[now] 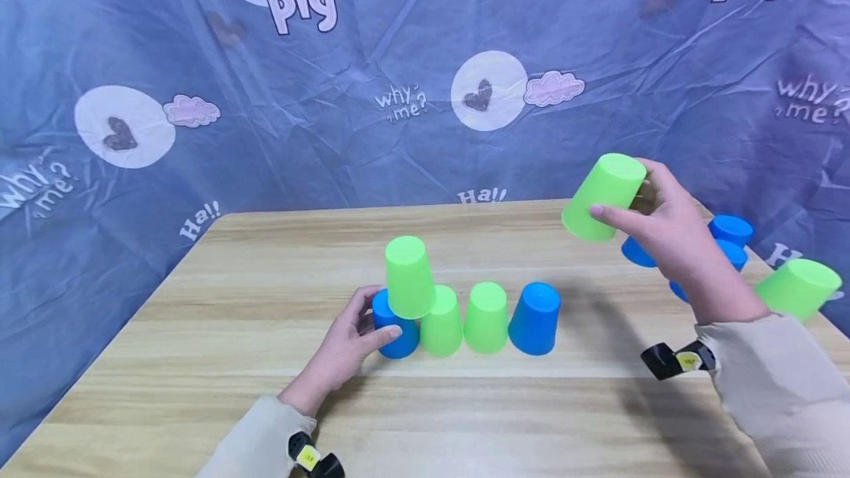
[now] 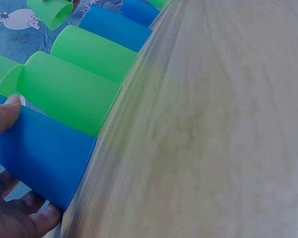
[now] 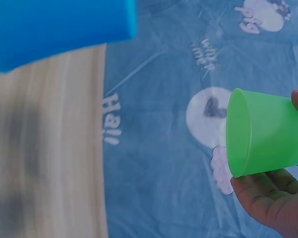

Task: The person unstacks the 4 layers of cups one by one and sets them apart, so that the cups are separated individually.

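Note:
An upside-down blue cup (image 1: pixel 397 343) stands at the left end of a row on the table. My left hand (image 1: pixel 340 351) grips it, thumb on the near side and fingers round the far side. To its right follow a green cup (image 1: pixel 443 332), another green cup (image 1: pixel 487 319) and a blue cup (image 1: pixel 535 319), all upside down. One green cup (image 1: pixel 408 279) sits on top, over the two leftmost cups. Raised above the table at the right, my right hand (image 1: pixel 674 231) holds a tilted green cup (image 1: pixel 606 196), its mouth facing down and left.
Several blue cups (image 1: pixel 730 229) stand at the table's right side, partly behind the right forearm. Near the right edge is another green cup (image 1: pixel 800 290). A blue printed cloth (image 1: pixel 345 146) hangs behind the wooden table (image 1: pixel 219 360).

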{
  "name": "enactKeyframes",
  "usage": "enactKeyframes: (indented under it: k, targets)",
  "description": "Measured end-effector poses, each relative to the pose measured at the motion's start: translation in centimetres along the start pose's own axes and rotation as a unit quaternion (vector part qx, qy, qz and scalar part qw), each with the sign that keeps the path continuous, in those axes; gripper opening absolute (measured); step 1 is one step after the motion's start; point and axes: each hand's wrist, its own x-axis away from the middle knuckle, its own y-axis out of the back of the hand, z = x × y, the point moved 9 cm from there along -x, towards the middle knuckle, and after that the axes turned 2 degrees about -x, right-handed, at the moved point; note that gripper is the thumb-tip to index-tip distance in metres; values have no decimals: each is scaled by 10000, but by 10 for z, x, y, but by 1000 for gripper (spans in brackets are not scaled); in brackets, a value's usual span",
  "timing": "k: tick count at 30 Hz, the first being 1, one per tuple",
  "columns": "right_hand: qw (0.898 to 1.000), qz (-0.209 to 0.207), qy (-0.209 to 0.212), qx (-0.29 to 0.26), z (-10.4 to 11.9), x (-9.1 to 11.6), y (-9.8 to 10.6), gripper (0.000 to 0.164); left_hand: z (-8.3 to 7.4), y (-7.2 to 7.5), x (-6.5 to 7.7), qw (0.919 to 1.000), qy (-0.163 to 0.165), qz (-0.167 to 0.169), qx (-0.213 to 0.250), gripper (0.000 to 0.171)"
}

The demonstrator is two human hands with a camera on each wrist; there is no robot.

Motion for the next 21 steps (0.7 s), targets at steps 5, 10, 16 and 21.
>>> enactKeyframes:
  k: [5, 10, 16, 21]
  targets:
    - [9997, -96, -167, 135, -17, -1, 3, 71, 1, -1, 0, 10000, -35, 29, 43, 50]
    - [9991, -171, -362, 143, -33, -1, 4, 72, 2, -1, 2, 10000, -43, 60, 52, 50]
    - [9973, -273, -683, 44, -46, 0, 6, 81, 1, 1, 4, 10000, -46, 18, 50, 50]
    - [9956, -386, -841, 115, -58, 1, 9, 84, 0, -1, 3, 9999, -85, 13, 81, 50]
